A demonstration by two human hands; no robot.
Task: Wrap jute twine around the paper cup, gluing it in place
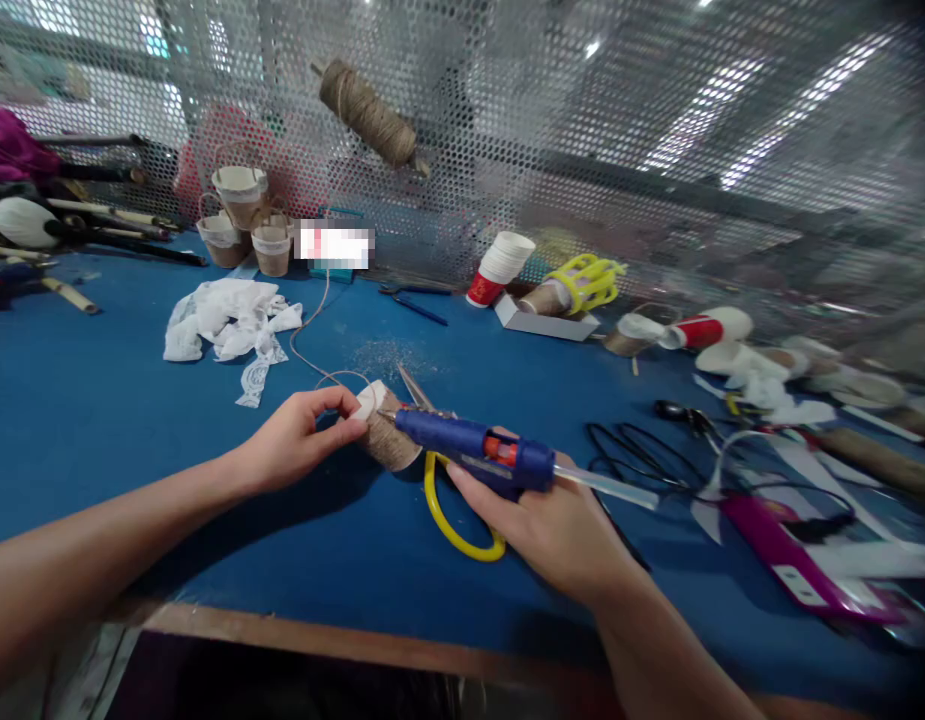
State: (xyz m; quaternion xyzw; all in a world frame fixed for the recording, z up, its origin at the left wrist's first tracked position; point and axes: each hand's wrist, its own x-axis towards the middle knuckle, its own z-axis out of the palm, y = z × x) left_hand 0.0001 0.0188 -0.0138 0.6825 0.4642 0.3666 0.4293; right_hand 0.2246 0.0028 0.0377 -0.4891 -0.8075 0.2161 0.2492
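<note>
Between thumb and fingers, my left hand (312,432) pinches the pale rim of a small paper cup (391,440) wrapped in brown twine. The cup lies tilted over the blue table. A thin cord (304,345) runs from it toward the back. My right hand (559,525) is closed round a blue glue gun (469,448), and a clear glue stick (608,485) sticks out of its rear. The gun's nozzle is at the cup near its rim; whether they touch I cannot tell. Scissors with yellow handles (451,525) lie partly hidden under the gun and cup.
White lace (226,315) lies at left, before several twine-covered cups (241,195). Pliers (417,300) rest near the mesh wall, where a twine spool (368,112) hangs. Stacked paper cups (503,262) stand behind. A magenta power strip (781,560) and black cables (634,455) occupy the right.
</note>
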